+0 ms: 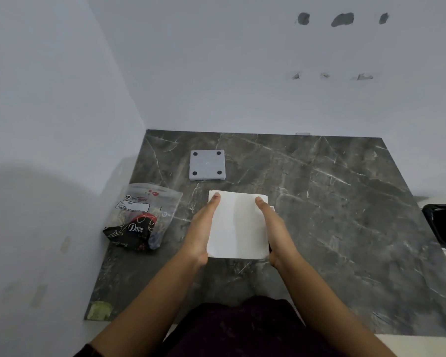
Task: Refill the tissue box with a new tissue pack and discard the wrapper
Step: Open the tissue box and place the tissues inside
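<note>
A white stack of tissues is held over the dark marble counter. My left hand presses its left side and my right hand presses its right side, thumbs on top. Whatever lies under the stack is hidden, apart from a small white edge at its right. A grey square plate with a black dot in each corner lies flat behind the stack. The opened plastic wrapper, clear on top and black and red below with "Dove" print, lies crumpled to the left by the wall.
White walls close the counter at the back and left. A black-lined bin sits past the counter's right edge. A scrap of greenish tape is stuck at the counter's front left corner.
</note>
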